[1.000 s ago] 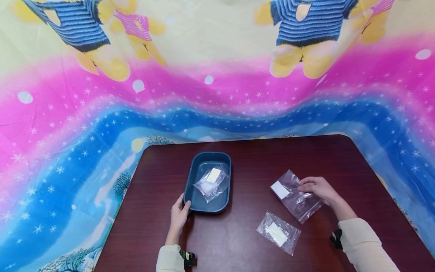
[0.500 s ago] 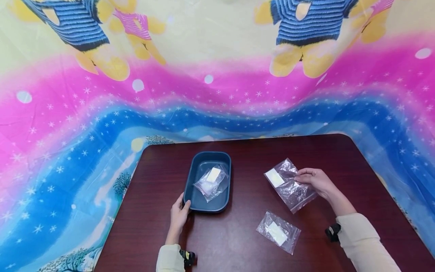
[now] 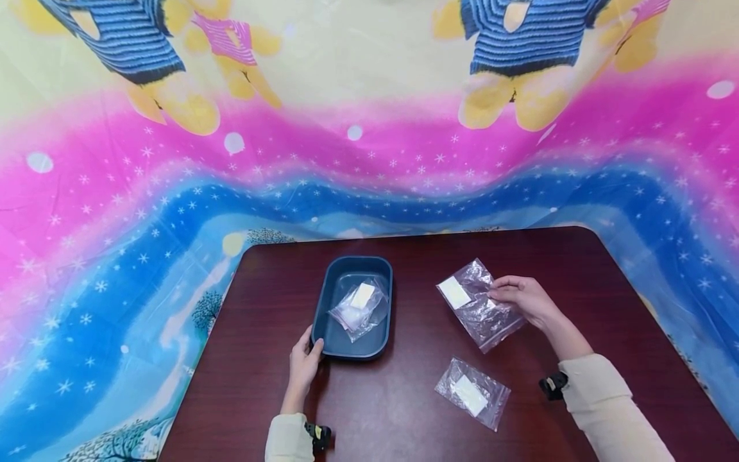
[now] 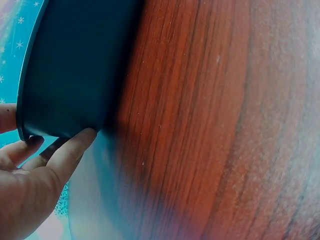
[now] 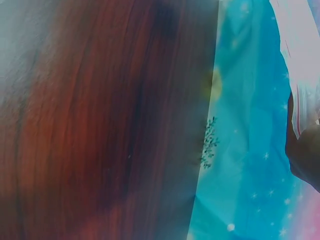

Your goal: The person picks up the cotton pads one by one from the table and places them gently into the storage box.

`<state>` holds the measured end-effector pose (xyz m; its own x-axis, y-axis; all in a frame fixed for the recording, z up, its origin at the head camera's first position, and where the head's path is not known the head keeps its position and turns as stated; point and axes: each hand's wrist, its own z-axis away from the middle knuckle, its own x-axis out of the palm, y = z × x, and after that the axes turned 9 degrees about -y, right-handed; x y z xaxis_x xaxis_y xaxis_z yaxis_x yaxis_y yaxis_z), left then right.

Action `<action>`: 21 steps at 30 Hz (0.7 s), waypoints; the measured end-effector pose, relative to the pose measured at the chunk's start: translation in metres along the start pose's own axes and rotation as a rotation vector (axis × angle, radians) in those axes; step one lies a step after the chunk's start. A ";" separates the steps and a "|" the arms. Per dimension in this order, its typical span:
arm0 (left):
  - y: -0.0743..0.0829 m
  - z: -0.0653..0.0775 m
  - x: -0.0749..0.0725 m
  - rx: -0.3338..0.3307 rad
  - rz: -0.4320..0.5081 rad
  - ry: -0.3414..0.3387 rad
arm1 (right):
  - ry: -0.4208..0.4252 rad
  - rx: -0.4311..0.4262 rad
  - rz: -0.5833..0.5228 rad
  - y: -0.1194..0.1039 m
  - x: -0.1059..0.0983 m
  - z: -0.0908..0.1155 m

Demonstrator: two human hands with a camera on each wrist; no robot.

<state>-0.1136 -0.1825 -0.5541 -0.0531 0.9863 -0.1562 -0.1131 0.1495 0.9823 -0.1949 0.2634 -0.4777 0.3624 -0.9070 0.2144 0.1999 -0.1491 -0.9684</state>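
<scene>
My left hand point(image 3: 304, 367) grips the near left corner of a dark blue rectangular tray point(image 3: 353, 350), thumb at the rim. In the left wrist view, its fingers point(image 4: 72, 152) touch the tray's outer wall point(image 4: 75, 70). Inside the tray lies a clear plastic bag point(image 3: 360, 307) with a white label. On the right, my right hand point(image 3: 528, 300) pinches a clear zip bag point(image 3: 482, 308) with a white label, held above the table. The right wrist view catches only part of that zip bag point(image 5: 305, 65) and a dark bit of the hand point(image 5: 306, 155).
Another clear bag point(image 3: 473, 394) with a white label lies on the dark red wooden table point(image 3: 404, 423), nearer the front. Behind the table hangs a printed cloth point(image 3: 369, 167) with bears and snowflakes. Each wrist carries a small black camera point(image 3: 319, 437).
My right hand has moved left and toward the far side, carrying the zip bag with it. The left hand, the tray and the bag on the table stay where they were.
</scene>
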 end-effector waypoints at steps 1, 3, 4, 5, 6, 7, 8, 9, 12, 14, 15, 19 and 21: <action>-0.001 0.000 0.000 0.001 -0.004 0.002 | 0.002 0.002 0.002 -0.001 0.002 -0.002; -0.001 -0.001 -0.001 -0.001 -0.008 0.005 | 0.008 0.009 0.006 -0.003 0.005 -0.005; -0.002 -0.001 -0.001 0.001 -0.012 0.006 | 0.008 0.012 0.008 -0.004 0.007 -0.007; -0.002 -0.001 -0.001 -0.003 -0.010 0.007 | 0.013 0.012 0.012 -0.005 0.009 -0.009; -0.003 -0.002 -0.001 -0.006 -0.009 0.008 | 0.015 0.011 0.017 -0.006 0.011 -0.012; -0.003 -0.002 -0.002 -0.011 -0.008 0.010 | 0.019 0.010 0.019 -0.007 0.013 -0.014; -0.003 -0.002 -0.002 -0.009 -0.008 0.010 | 0.020 0.008 0.020 -0.008 0.015 -0.016; -0.003 -0.002 -0.002 -0.009 -0.008 0.009 | 0.024 0.004 0.019 -0.009 0.017 -0.018; -0.004 -0.003 -0.002 -0.007 -0.010 0.006 | 0.021 -0.012 0.005 -0.011 0.023 -0.024; -0.005 -0.003 -0.002 0.001 -0.018 0.002 | 0.014 -0.023 -0.010 -0.012 0.027 -0.028; -0.005 -0.002 -0.002 0.000 -0.018 0.002 | 0.012 -0.027 -0.016 -0.012 0.029 -0.030; -0.005 -0.002 -0.002 0.006 -0.023 0.004 | 0.002 -0.044 -0.032 -0.012 0.037 -0.036; -0.004 -0.001 -0.002 0.002 -0.015 0.004 | 0.002 -0.050 -0.039 -0.012 0.042 -0.039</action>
<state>-0.1144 -0.1853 -0.5579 -0.0557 0.9836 -0.1717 -0.1116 0.1647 0.9800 -0.2173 0.2123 -0.4619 0.3530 -0.9011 0.2517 0.1683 -0.2035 -0.9645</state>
